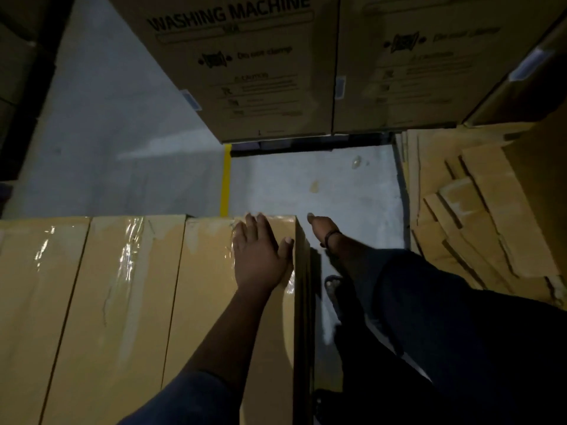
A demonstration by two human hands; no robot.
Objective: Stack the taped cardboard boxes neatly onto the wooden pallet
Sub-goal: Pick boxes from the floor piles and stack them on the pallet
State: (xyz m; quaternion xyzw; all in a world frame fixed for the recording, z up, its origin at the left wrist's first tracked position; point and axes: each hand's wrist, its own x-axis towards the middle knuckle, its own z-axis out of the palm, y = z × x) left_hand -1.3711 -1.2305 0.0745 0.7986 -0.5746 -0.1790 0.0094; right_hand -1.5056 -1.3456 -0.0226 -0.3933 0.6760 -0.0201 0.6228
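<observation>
Fingers [261, 225] of left hand [260, 259] straight, flat on top of rightmost taped box [214, 302]; right hand [322, 230] just beside its right side, fingers hidden, grip unclear; washing machine cartons [245, 72] beyond

A big washing machine box [245, 72] stood at the back, with another big box [429, 65] just beside it. A yellow line [226, 179] ran along the grey floor [122, 133]. Flat cardboard sheets [475, 210] lay piled on the right.
</observation>
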